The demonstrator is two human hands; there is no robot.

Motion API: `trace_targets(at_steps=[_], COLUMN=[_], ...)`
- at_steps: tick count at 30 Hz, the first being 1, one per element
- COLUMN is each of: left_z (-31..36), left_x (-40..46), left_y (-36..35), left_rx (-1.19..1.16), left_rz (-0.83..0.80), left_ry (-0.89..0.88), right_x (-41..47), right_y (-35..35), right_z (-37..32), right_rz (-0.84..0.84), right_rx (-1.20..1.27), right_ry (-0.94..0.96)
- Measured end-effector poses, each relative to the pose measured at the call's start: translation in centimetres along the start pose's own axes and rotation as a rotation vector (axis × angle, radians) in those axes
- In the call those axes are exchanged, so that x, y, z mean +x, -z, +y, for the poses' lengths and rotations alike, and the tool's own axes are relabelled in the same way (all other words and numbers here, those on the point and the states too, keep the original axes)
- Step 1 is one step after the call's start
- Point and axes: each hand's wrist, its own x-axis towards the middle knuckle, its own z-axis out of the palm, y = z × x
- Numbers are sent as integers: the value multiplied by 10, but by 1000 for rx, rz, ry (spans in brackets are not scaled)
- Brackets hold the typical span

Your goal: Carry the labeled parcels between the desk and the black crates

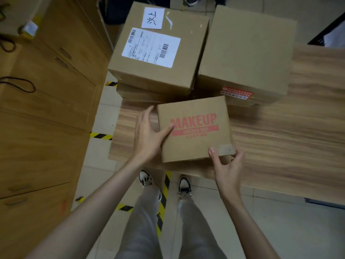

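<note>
Person stands at the near left corner of the wood-grain worktop (291,128), both arms reaching forward.

Makeup box (195,128): small brown carton, red "MAKEUP" print on top, near the worktop's front edge close to the left end. Whether it rests on the surface or is slightly lifted cannot be told.

Left hand (149,135) grasps the box's left side: thumb laid over the top edge touching the red print, fingers reaching along the left face toward the far corner. Right hand (226,165) grasps the near right corner: thumb on top beside a small taped patch, fingers curled round the corner and under it.

Behind it, at the far left end of the worktop, the labeled box (158,58): larger carton with a white shipping label with barcodes and a white slip with handwritten characters. It sits on top of flatter cartons (141,94), whose edges show beneath it.

Just to its right, touching or nearly so, the plain box (246,53): large, unmarked top, red sticker (236,93) on its near face. It also seems stacked on something lower; edge only.

Left of the worktop: wooden cabinets (43,113) with drawer handles, black cords lying on top. Tile floor (280,230) with yellow-black tape (164,200) running between the person's shoes (145,179).
</note>
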Motion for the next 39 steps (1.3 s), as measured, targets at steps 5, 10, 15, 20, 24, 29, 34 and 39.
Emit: trace_targets(at_steps=[5,10,15,20,24,29,34,39], left_z=[-16,-12,-11,-20,-19,-1,39,62], left_x=[-35,-35,-30,-22,-17,-19,-37,-43], left_y=[-14,-20,-20,-17,-12,3,10,19], left_rx=[-290,-345,-332,-311,-335,-143,-106,-40], left_rz=[-127,-188,-272,-328,-258,-112,-190,-273], left_ry=[200,111,65,54,64,-151,-164,-60], right_x=[-5,15,38,40,37,26,16,12], right_y=[-1,22,35,43,49,42,20,9], right_z=[5,12,25,4,-14,-41,-63,-77], right_rz=[2,-50,-195,-279,-227,-216,-187,-129], right_rx=[16,255,337,395,421,421,444,379], right_ry=[-92,-215,-364,-382,-295,-175,-142,-62])
